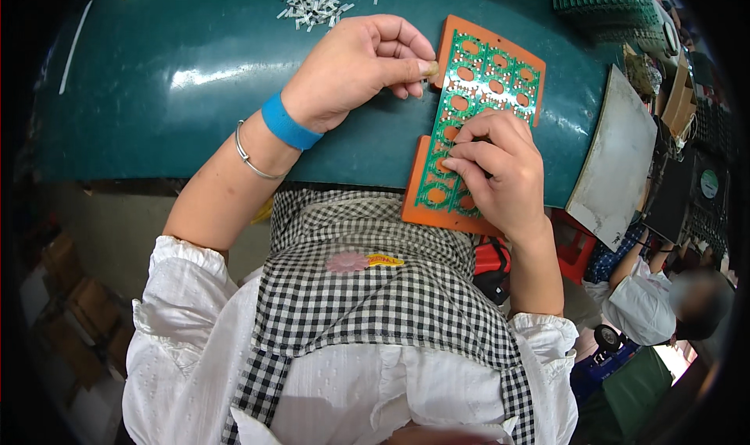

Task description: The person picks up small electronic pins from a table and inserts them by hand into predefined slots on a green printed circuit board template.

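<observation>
A green circuit board panel [459, 87] with rows of oval cutouts lies on an orange fixture plate [416, 181] at the table's near edge. My left hand [367, 66] hovers at the plate's upper left side, thumb and index finger pinched together. Whatever is in that pinch is too small to make out. Over the lower middle of the panel, my right hand [504, 167] is closed with its thumb and index fingertips close to the board. Its fingers hide what they may hold. Beyond my left hand lies a pile of small silvery-white parts [312, 7].
The table [195, 125] has a glossy green top. Green racks [601, 7] are stacked at the far right. A grey-white sheet [615, 160] stands by the table's right end, near a cardboard box [678, 93]. Another person [644, 304] sits at lower right.
</observation>
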{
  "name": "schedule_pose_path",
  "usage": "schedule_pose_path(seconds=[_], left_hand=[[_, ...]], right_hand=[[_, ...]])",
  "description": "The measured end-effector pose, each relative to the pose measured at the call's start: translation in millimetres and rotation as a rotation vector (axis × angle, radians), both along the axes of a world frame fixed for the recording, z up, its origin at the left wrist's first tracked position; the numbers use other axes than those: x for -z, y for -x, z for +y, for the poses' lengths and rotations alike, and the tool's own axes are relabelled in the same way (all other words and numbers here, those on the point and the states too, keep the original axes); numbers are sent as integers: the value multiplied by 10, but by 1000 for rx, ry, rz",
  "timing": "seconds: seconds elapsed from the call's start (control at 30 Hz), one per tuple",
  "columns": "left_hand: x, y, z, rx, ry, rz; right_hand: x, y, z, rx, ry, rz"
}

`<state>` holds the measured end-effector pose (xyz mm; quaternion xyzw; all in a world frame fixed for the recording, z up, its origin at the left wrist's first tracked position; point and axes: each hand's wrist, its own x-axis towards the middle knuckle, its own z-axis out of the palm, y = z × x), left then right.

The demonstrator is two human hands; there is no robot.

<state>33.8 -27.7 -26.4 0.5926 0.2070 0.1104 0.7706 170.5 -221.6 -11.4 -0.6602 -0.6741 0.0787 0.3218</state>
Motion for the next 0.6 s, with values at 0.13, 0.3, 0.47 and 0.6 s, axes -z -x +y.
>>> schedule_pose_path(seconds=[0.13,0.3,0.47,0.6], left_hand=[[-41,3,-74,-10,61,-25],[-162,25,-340,49,220,-7],[-154,55,-607,-70,272,-98],[-112,73,-348,-127,-501,-108]], right_hand=[[-113,-24,55,19,-25,87],[-147,30,216,65,-363,-147],[-183,70,158,146,-388,-91],[-208,57,-8,269,-209,369]])
